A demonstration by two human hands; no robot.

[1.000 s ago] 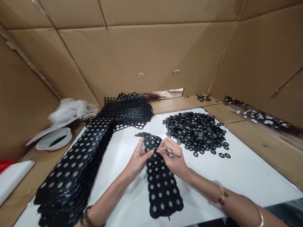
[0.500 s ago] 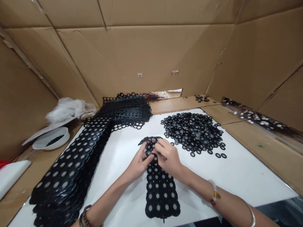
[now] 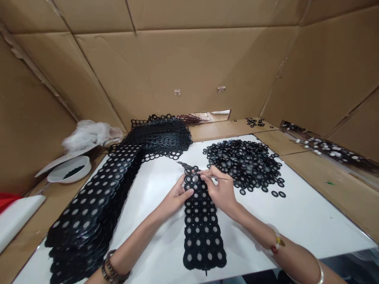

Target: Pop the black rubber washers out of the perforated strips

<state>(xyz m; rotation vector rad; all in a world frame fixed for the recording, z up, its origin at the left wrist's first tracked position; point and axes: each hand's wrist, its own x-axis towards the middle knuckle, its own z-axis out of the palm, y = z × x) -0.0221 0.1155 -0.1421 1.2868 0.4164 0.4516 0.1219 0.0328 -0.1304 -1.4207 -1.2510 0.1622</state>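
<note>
A black openwork strip [image 3: 202, 236] with rows of pale round discs lies lengthwise on the white tabletop in front of me. Its far end is lifted slightly, and loose black rings show there. My left hand [image 3: 177, 196] grips the strip's left edge near that end, thumb on top. Between the fingers of my right hand [image 3: 220, 191] is a slim stick-like tool [image 3: 217, 176]; its tip is at the strip's far rings. Whether it is a hook or a needle I cannot tell. A heap of black rings with pale centres [image 3: 242, 161] lies beyond my right hand.
Long stacked black strips [image 3: 85, 201] fill the left side, with a pile of black ring mesh [image 3: 160, 136] behind. At far left are a white bowl [image 3: 84, 167] holding dark bits and a clear plastic bag [image 3: 90, 136]. Cardboard walls [image 3: 192, 63] enclose the table.
My right hand has moved slightly right and turned, so the slim tool now shows. My left hand has slid a little down the strip's edge. The camera view has shifted slightly.
</note>
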